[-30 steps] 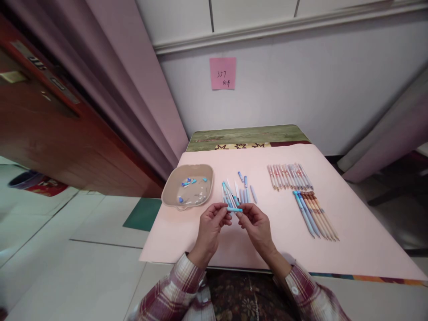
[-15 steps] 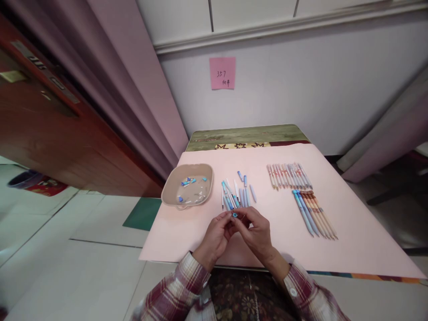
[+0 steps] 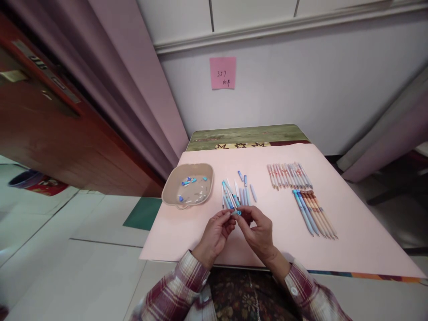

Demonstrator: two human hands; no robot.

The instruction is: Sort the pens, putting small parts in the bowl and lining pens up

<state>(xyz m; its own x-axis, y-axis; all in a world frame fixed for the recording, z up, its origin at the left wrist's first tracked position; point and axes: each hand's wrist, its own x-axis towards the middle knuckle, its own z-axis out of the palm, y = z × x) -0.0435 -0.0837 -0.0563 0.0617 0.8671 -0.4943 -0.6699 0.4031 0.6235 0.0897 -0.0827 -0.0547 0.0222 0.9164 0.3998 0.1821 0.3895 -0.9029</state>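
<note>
My left hand [image 3: 214, 235] and my right hand [image 3: 258, 230] meet fingertip to fingertip over the near part of the pink table cover. Between them is a small blue pen part [image 3: 238, 213] with a round open end facing me. Both hands are closed in a pinch at it; whether the left fingers grip this piece or a second small one, I cannot make out. Just beyond the fingers lie loose white refills [image 3: 223, 197] and blue pen barrels [image 3: 246, 196]. Two short blue pen pieces [image 3: 245, 180] lie farther back.
A beige basin [image 3: 167, 196] at the left holds small blue and clear pieces. To the right are a row of patterned pens [image 3: 289, 176] and, nearer, a row of blue and brown pens [image 3: 316, 214]. A pink note [image 3: 222, 72] is on the wall.
My fingertips have drawn slightly apart, the right hand shifting a little to the right. The blue pen part has turned and moved slightly right, showing more of itself.
</note>
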